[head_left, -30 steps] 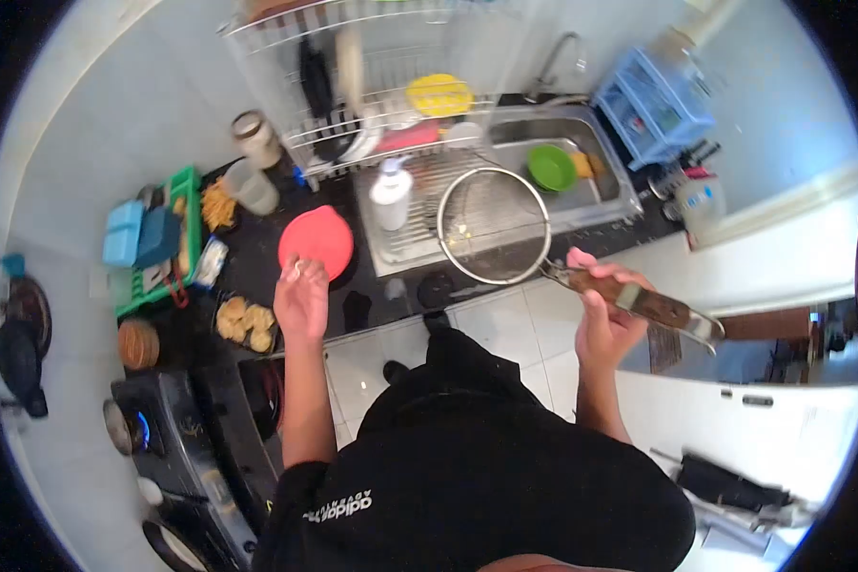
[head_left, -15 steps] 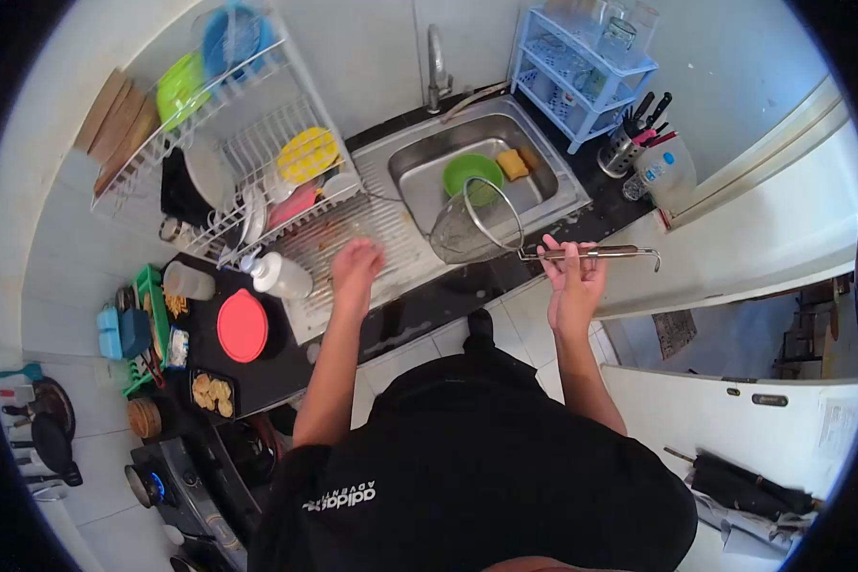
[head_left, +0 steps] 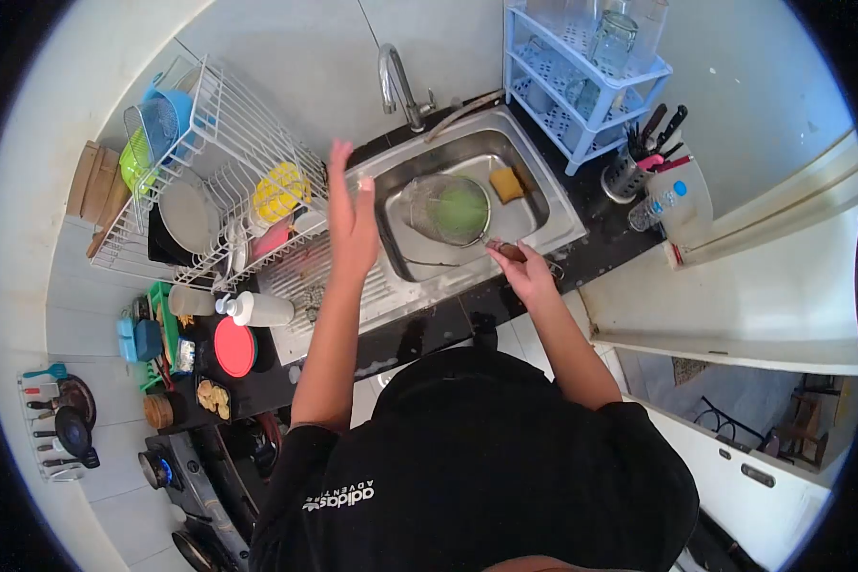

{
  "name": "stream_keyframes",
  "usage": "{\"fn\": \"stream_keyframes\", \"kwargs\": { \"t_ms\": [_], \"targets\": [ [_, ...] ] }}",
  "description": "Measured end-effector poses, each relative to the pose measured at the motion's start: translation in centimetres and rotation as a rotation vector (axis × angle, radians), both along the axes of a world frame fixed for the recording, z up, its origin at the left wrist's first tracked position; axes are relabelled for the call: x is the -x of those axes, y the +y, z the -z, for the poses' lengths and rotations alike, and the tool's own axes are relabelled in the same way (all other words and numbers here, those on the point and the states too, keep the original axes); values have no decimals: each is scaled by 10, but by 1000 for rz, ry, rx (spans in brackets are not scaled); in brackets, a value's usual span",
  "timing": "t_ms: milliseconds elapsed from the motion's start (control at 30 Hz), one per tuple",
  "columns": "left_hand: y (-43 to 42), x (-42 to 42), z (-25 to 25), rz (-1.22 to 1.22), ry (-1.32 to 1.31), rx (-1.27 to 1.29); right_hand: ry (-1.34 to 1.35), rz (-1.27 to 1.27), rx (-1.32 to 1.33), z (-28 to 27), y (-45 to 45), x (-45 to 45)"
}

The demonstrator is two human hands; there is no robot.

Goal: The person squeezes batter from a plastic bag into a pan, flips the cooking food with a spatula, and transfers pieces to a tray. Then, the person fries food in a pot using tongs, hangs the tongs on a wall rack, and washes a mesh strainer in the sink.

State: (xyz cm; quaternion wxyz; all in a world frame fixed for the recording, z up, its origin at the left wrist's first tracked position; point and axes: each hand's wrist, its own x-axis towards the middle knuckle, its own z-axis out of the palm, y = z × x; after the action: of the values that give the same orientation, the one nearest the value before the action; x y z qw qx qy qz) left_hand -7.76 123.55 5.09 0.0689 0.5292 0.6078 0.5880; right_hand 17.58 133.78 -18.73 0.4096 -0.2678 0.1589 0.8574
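Note:
A long-handled wire mesh strainer (head_left: 419, 212) hangs over the sink (head_left: 567, 224), its basket in front of a green bowl (head_left: 462, 212) in the basin. My right hand (head_left: 529, 275) is closed around the strainer's handle near the sink's front edge. My left hand (head_left: 353, 229) is raised above the drainboard, fingers stretched out and holding nothing. It is between the dish rack (head_left: 221, 105) and the basin, below the faucet (head_left: 402, 95) in view. A yellow sponge (head_left: 507, 185) lies at the basin's right side.
On the drainboard's left are a white pump bottle (head_left: 259, 310) and a grey scrubber (head_left: 313, 300). A red-lidded container (head_left: 235, 346) stands nearby. To the right are a blue shelf with glasses (head_left: 582, 110), a knife holder (head_left: 625, 177) and a water bottle (head_left: 656, 207). A stove burner (head_left: 162, 471) is lit.
My right hand has brought the strainer left and farther into the sink, over the bowl. My left hand has risen toward the faucet and its fingers have spread. The view has shifted.

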Motion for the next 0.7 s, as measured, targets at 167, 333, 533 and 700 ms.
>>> {"fn": "stream_keyframes", "kwargs": {
  "t_ms": [167, 333, 533, 700],
  "targets": [
    [13, -19, -89, -59, 436, -255, -26, -63, -20, -45, 6, 16],
    [42, -32, -54, -118, 763, 76, 28, -111, -129, -87, 16, 21],
    [61, -35, -59, -128, 661, -118, -59, -198, -170, -100, 23, 22],
    [68, -32, -63, -140, 633, -154, -178, -160, -161, -91, 39, 24]
  ]
}}
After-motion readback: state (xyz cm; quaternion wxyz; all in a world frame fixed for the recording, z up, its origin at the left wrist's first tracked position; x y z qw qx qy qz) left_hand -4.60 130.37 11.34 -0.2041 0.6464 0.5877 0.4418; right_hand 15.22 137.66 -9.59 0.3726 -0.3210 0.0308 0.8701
